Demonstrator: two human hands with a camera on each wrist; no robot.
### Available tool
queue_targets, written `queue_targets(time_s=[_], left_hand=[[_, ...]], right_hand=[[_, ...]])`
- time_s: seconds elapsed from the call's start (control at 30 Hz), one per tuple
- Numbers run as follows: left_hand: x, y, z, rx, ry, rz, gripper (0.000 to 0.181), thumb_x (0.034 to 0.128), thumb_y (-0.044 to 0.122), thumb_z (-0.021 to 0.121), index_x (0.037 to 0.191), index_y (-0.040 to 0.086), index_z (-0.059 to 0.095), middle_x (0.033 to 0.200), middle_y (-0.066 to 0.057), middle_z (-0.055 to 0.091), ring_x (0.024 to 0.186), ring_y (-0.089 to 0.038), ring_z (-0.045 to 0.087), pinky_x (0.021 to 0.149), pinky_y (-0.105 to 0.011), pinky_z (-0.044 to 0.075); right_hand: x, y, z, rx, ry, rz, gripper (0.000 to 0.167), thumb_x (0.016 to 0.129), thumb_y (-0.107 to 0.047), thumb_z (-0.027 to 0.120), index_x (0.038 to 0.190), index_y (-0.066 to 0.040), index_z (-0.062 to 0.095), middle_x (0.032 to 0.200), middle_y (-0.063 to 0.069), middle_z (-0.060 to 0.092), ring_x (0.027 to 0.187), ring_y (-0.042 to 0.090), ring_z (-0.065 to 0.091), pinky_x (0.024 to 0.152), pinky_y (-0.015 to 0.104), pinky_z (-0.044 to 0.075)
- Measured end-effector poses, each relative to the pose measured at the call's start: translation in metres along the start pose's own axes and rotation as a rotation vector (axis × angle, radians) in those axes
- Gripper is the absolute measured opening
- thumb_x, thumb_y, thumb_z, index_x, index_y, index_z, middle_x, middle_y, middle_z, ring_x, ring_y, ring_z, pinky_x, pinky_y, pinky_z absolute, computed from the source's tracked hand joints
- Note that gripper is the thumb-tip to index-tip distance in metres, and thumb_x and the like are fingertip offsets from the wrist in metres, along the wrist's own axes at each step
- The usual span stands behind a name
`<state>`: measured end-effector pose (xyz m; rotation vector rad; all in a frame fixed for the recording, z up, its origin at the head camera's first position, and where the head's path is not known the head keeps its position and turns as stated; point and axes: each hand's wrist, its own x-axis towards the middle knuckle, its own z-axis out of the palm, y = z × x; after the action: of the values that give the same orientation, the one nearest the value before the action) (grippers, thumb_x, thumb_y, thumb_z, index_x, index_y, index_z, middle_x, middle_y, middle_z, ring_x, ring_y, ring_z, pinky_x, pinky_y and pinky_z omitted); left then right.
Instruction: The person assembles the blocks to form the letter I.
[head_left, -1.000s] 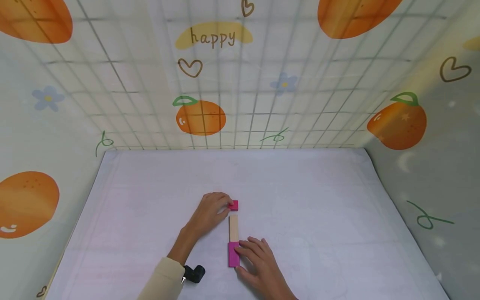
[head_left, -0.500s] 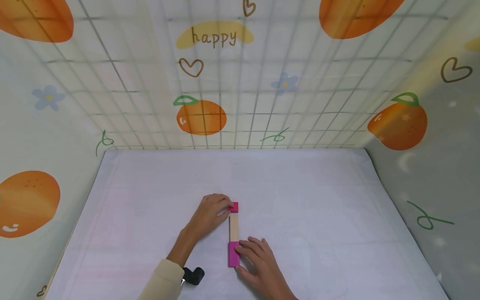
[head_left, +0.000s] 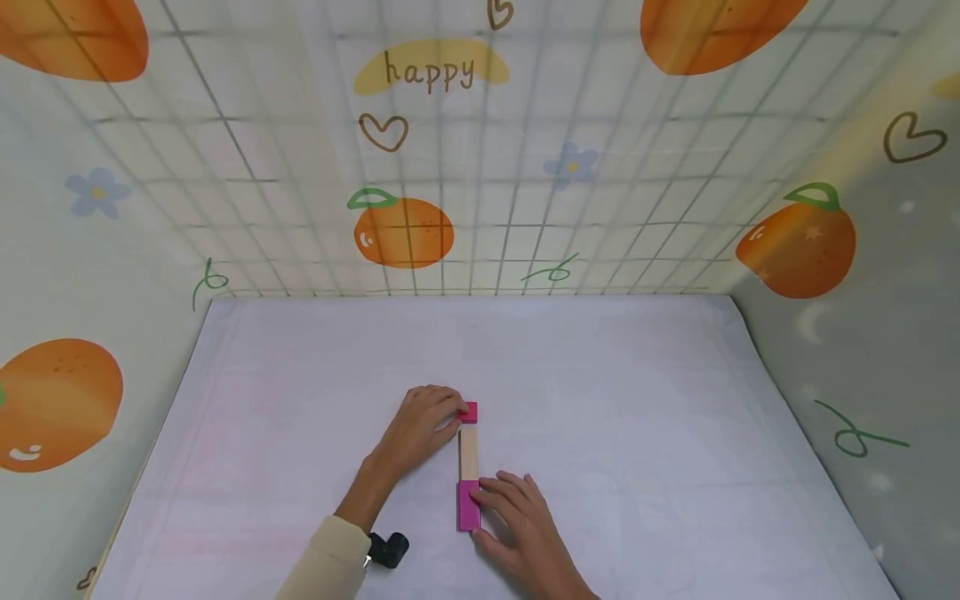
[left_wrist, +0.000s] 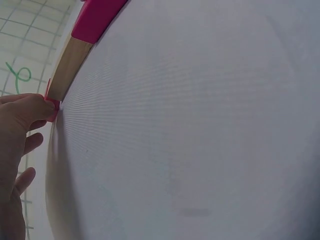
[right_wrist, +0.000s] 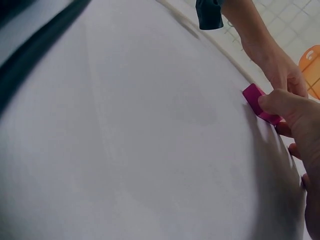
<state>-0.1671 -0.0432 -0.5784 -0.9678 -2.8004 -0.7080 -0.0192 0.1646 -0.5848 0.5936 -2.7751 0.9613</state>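
Observation:
A small hot-pink block (head_left: pixel 468 412), a plain wooden block (head_left: pixel 468 453) and a longer magenta block (head_left: pixel 468 506) lie in one straight line on the white surface. My left hand (head_left: pixel 422 423) pinches the hot-pink block at the far end, covering its left part. In the left wrist view that block (left_wrist: pixel 52 111) sits right by the end of the wooden block (left_wrist: pixel 70 64). With thumb and fingertips my right hand (head_left: pixel 528 527) holds the magenta block at the near end. In the right wrist view its thumb lies against the magenta block (right_wrist: pixel 254 100).
A white cloth-like sheet (head_left: pixel 637 417) covers the work surface. Patterned curtains (head_left: pixel 465 167) with oranges and grid lines stand at the back and sides. A black device (head_left: pixel 388 550) is strapped at the left wrist, beside a beige sleeve (head_left: pixel 330 560).
The left hand has drawn the hot-pink block slightly nearer, narrowing its gap to the wooden block. The right hand and magenta block stay in place; the head view shifts slightly.

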Motion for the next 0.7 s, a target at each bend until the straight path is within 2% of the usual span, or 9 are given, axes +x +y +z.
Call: queue_targets(time_s=[0.3, 0.43, 0.53, 0.7], left_hand=[[-0.0032, -0.0005, 0.0031, -0.062, 0.006, -0.019, 0.024, 0.0943, 0.023, 0.069, 0.118, 0.025, 0.067, 0.122, 0.008, 0.062, 0.121, -0.013, 0.052, 0.106, -0.041, 0.038], [-0.0043, -0.001, 0.0026, -0.074, 0.024, -0.006, 0.024, 0.0938, 0.022, 0.07, 0.117, 0.025, 0.067, 0.121, 0.008, 0.062, 0.121, -0.013, 0.052, 0.106, -0.042, 0.039], [-0.0049, -0.0019, 0.0015, -0.089, 0.048, 0.007, 0.027, 0.0928, 0.021, 0.07, 0.119, 0.024, 0.067, 0.123, 0.007, 0.061, 0.122, -0.014, 0.052, 0.107, -0.044, 0.04], [-0.0092, -0.0035, -0.0021, -0.106, 0.071, -0.011, 0.032, 0.0943, 0.019, 0.066, 0.127, 0.022, 0.064, 0.132, 0.004, 0.06, 0.129, -0.015, 0.049, 0.109, -0.046, 0.038]], right_hand=[[-0.0019, -0.0029, -0.0005, -0.007, -0.032, 0.03, 0.046, 0.084, -0.035, 0.08, 0.127, -0.024, 0.067, 0.132, -0.007, 0.061, 0.13, 0.021, 0.048, 0.109, 0.066, 0.029], [-0.0016, -0.0041, -0.0022, -0.003, -0.037, 0.025, 0.046, 0.084, -0.034, 0.079, 0.127, -0.024, 0.067, 0.132, -0.006, 0.061, 0.13, 0.021, 0.047, 0.109, 0.065, 0.028], [-0.0011, -0.004, -0.0027, -0.007, -0.036, 0.018, 0.047, 0.084, -0.035, 0.079, 0.128, -0.024, 0.066, 0.133, -0.007, 0.061, 0.13, 0.02, 0.047, 0.109, 0.065, 0.029], [-0.0015, -0.0034, -0.0029, -0.015, -0.044, 0.034, 0.051, 0.084, -0.038, 0.078, 0.132, -0.028, 0.063, 0.134, -0.011, 0.059, 0.131, 0.016, 0.046, 0.11, 0.063, 0.029]])
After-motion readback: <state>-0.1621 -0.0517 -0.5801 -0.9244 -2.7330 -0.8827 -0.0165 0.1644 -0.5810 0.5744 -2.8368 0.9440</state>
